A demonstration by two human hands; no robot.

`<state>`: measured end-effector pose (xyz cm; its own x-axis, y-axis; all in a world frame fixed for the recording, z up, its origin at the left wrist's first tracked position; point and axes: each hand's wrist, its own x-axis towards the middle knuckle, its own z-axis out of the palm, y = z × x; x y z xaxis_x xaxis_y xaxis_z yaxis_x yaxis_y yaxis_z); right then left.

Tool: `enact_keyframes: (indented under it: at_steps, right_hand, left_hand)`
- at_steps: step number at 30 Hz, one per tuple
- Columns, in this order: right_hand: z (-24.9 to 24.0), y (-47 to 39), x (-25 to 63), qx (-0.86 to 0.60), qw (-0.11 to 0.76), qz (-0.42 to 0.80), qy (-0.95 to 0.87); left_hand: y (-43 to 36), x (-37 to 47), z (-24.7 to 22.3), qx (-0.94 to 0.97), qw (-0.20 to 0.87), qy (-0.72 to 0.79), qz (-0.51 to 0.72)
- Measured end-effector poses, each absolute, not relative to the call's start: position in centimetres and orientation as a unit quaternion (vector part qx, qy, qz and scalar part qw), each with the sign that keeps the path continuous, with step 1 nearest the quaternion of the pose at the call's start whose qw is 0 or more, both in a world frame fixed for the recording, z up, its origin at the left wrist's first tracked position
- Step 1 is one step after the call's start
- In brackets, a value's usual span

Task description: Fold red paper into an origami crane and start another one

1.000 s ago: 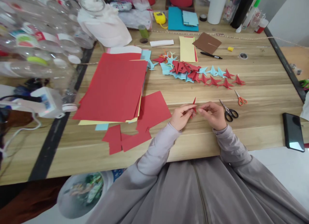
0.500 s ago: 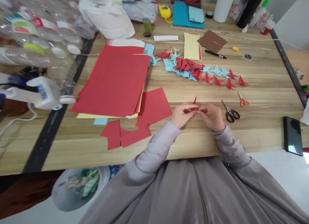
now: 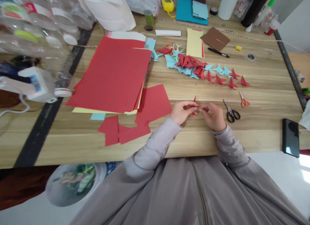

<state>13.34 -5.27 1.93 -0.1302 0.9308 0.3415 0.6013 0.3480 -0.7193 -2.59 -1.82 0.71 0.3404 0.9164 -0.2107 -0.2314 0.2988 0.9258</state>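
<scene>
In the head view, a wood-grained table (image 3: pixel 263 99) spreads under the work, with clear plastic bottles (image 3: pixel 41 40) crowded at the far left and a dark phone (image 3: pixel 291 137) near the right edge. The folded red paper (image 3: pixel 194 99) is held above the table, between the two hands, its thin point sticking up past the fingers. The left hand (image 3: pixel 179 112) is mostly closed, thumb and fingertips together, clamped on the paper's body. The right hand (image 3: pixel 214 116) is curled, its thumb and forefinger pinched together on the end of the paper nearest it; the other fingers fold in toward the palm. The fingertips of both hands are close together, but whether they touch is too small to tell. Just beside the right hand lie black-handled scissors (image 3: pixel 232 115), with orange-handled scissors (image 3: pixel 245 102) a little farther right. Beyond the hands is a pile of red and blue paper cranes (image 3: pixel 185 61); left of the hands are a loose red sheet (image 3: pixel 155 102) and a stack of red sheets (image 3: pixel 112 76).
</scene>
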Motion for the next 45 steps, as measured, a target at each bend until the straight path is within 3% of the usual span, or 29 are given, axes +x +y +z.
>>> enact_keyframes:
  at_steps: [20,33,39,45]
  right_hand:
    - [2.3,-5.4,13.1,-0.564,0.386,0.253,-0.684]
    - [1.5,-5.5,12.4,-0.532,0.514,0.404,-0.538]
    - [1.8,-4.5,13.2,-0.581,0.606,0.368,-0.4]
    - [1.5,-4.5,13.7,-0.577,0.545,0.375,-0.48]
  left_hand:
    - [-1.7,-2.6,1.2,0.44,0.69,0.411,0.402]
    - [-1.9,-2.5,1.3,0.45,0.668,0.404,0.434]
    - [-1.5,-2.8,0.8,0.436,0.656,0.42,0.452]
    - [-1.6,-2.8,1.0,0.451,0.664,0.408,0.434]
